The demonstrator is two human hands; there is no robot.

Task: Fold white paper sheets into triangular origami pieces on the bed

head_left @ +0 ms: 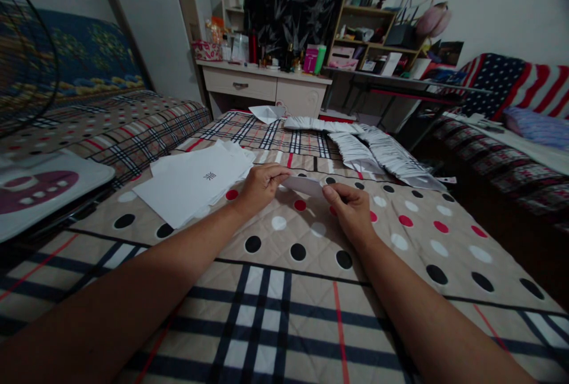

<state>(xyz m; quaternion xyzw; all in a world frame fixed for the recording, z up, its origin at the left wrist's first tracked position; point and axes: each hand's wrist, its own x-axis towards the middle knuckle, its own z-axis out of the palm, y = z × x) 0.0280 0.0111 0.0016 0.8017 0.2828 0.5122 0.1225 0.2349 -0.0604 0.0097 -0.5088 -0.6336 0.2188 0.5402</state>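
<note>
A small piece of white paper (304,185) is held up between my two hands, just above the dotted bedspread. My left hand (263,185) pinches its left end. At the right end, my right hand (349,205) grips it with the thumb on the near side. Whether the paper is folded or a single layer I cannot tell. Left of my left hand lies a loose stack of white sheets (186,185), the top one printed with a dark character. Beyond my right hand, long rows of overlapping white paper pieces (391,156) rest on the bed.
The patterned bedspread (271,325) spreads beneath my arms. A separate folded white piece (267,113) lies near the far edge. At the left are a white board with a purple print (48,188) and a fan (26,46). A white dresser (258,85) stands beyond the bed.
</note>
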